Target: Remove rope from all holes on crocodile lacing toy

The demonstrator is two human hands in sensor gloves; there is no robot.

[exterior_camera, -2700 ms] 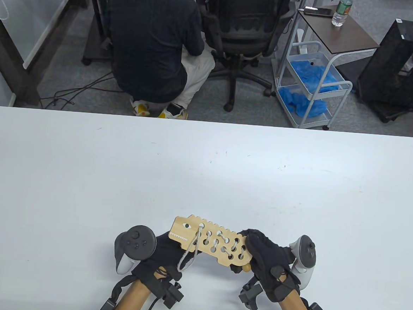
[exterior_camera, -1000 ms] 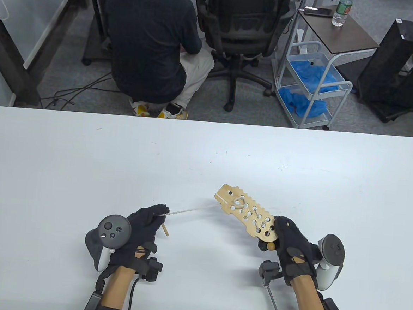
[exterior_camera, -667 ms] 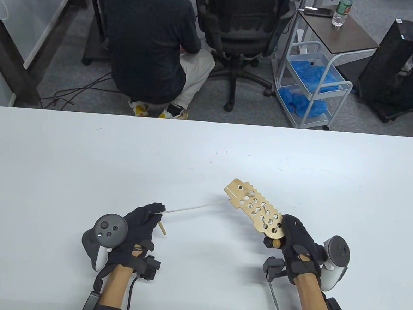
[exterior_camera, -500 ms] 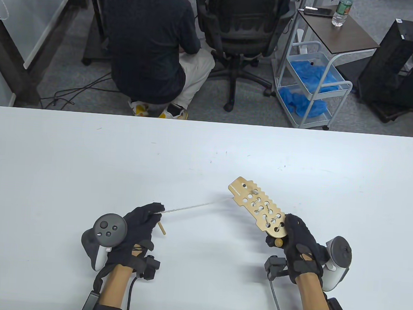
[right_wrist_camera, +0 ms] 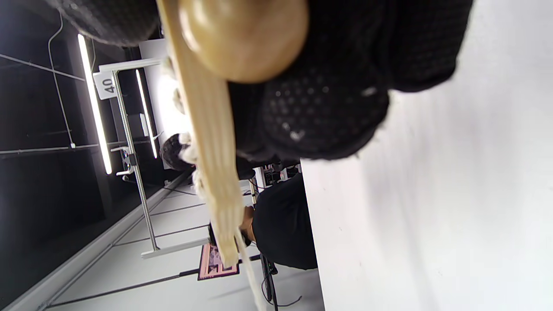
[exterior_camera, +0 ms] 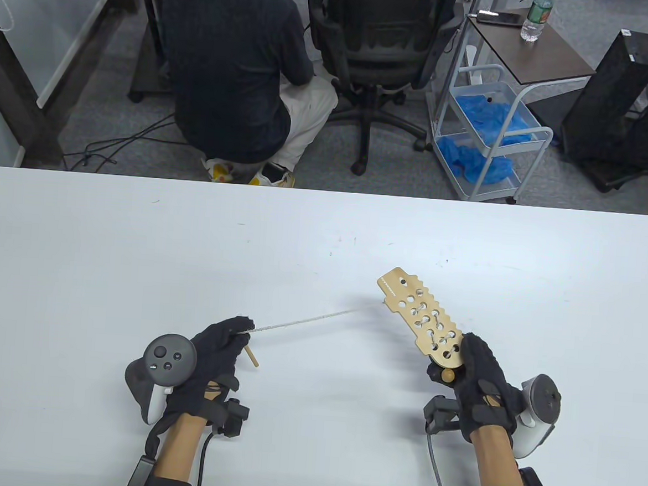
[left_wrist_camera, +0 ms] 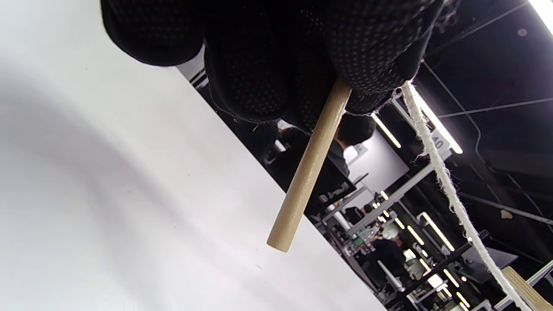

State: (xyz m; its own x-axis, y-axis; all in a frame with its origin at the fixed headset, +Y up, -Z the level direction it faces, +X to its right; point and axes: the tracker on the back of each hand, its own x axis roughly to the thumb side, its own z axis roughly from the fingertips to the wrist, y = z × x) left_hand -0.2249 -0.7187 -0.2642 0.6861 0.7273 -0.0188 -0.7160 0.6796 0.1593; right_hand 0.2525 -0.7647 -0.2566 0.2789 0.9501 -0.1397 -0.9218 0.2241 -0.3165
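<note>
Two gloved hands shared the work above the white counter [exterior_camera: 135, 252]. The left hand [exterior_camera: 213, 357] had its fingers [left_wrist_camera: 268, 56] curled tight round the rope [exterior_camera: 307, 322] and its wooden needle [left_wrist_camera: 309, 166], the stick poking out below the grip. The right hand [exterior_camera: 478, 384] gripped the tail end of the crocodile toy [exterior_camera: 424, 319], fingers [right_wrist_camera: 319, 112] wrapped round the board beside a round wooden bead [right_wrist_camera: 244, 36], holding it raised and tilted, snout pointing away. The rope ran taut between the two, leaving the board near the snout; lacing showed in the holes nearer the tail, so the job looked partly done. The board seemed thin, stiff and light, best held by its edge or tail clear of the holes. The rope looked soft and frayed, likely to snag at a hole rim, so taking hold close to the board and drawing straight along each hole's axis seemed wisest.
</note>
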